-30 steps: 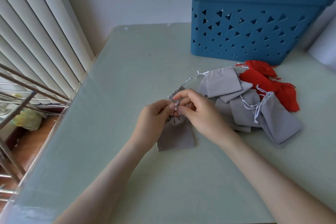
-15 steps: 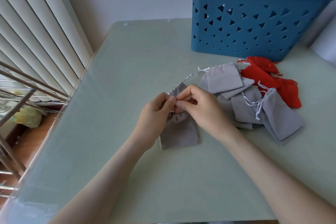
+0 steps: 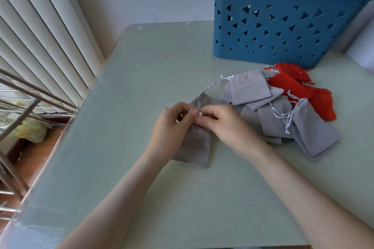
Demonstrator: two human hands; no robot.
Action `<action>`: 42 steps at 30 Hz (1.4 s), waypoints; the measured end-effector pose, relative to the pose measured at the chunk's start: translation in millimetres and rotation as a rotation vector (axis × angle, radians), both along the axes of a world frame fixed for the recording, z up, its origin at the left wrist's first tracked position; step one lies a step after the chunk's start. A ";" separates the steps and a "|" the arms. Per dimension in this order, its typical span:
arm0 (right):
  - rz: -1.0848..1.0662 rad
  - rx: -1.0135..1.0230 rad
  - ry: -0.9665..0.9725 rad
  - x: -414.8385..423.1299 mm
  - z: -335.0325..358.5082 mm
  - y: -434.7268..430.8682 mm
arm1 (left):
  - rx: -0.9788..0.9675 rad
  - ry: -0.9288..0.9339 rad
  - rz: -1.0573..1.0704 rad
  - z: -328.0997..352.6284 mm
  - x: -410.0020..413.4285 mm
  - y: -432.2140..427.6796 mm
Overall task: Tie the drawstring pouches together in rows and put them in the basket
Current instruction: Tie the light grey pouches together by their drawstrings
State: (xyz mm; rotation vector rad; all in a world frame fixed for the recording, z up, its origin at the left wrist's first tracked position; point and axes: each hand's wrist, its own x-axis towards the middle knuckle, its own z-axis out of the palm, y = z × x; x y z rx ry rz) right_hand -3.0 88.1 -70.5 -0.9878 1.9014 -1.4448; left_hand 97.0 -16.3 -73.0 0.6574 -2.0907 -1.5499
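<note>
a grey drawstring pouch (image 3: 195, 145) lies flat on the pale green desk (image 3: 141, 79). its long axis runs from the person toward the far edge, and its gathered mouth points away. a second grey pouch (image 3: 199, 100) lies just beyond it, partly hidden by the hands; how the two are joined cannot be told. a small loop of white drawstring (image 3: 200, 114) shows at the near pouch's mouth, right between the fingertips.

the left hand (image 3: 172, 127) and right hand (image 3: 224, 125) meet over that mouth, equally close to it, knuckles up and wrists low. the fingers (image 3: 188, 116) of each hand are curled in narrow and pinch the white drawstring. any knot is too small to make out. since the cord sits between the hands, tightening it would likely mean pulling left and right, across the pouch's long axis.

to the right, a loose pile of grey pouches (image 3: 249, 89) overlaps some red pouches (image 3: 289, 85). the blue basket (image 3: 283, 32) stands behind them at the desk's far right.
</note>
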 end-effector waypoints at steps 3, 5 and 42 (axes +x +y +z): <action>-0.019 0.010 0.032 0.5 -1.8 -0.7 | -0.093 -0.011 0.065 3.3 0.8 1.6; -0.009 0.004 0.039 0.7 -1.3 -1.4 | -0.098 0.021 0.067 4.6 1.2 0.3; 0.141 0.092 -0.018 -15.6 -0.1 7.7 | -0.134 -0.068 -0.150 7.8 6.4 -17.2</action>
